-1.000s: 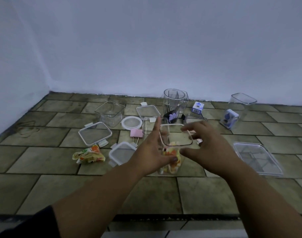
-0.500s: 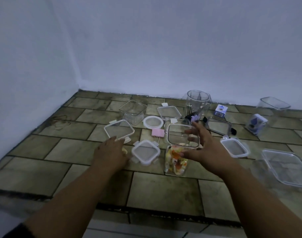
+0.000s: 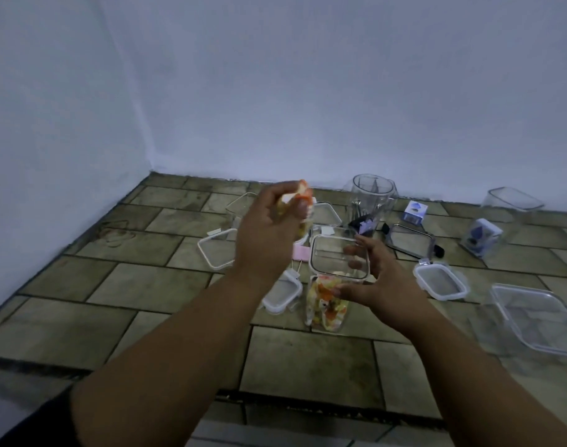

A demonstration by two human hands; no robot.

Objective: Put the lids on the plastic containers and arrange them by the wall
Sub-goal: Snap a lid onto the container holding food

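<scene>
My left hand (image 3: 269, 233) pinches a crumpled orange-and-yellow wrapper (image 3: 303, 201) above the tall clear square plastic container (image 3: 335, 279) on the tiled floor (image 3: 140, 285), which my right hand (image 3: 377, 279) grips.

**Colours on the floor**

Floor (image 3: 166, 279): olive-grey tiles in a staggered brick pattern, dark grout lines, mottled stains. Walls (image 3: 308, 91): plain pale blue-white.

Tall container (image 3: 335, 279): clear plastic, filled with crumpled material printed yellow, orange and white. Same yellow-orange-white print on the wad (image 3: 300, 204) in the left hand (image 3: 266, 240).

Small lid (image 3: 282, 293) and second small lid (image 3: 440, 280): clear panels, white rims. Lid (image 3: 410, 241) further back: clear with a dark rim and black clip. Big tray (image 3: 537, 317): all clear.

Pink flat item (image 3: 301, 253) behind the container. Two small boxes (image 3: 414, 211) (image 3: 480, 237): white with blue-purple print. Round jar (image 3: 372, 201): clear, dark and lilac bits inside.
</scene>
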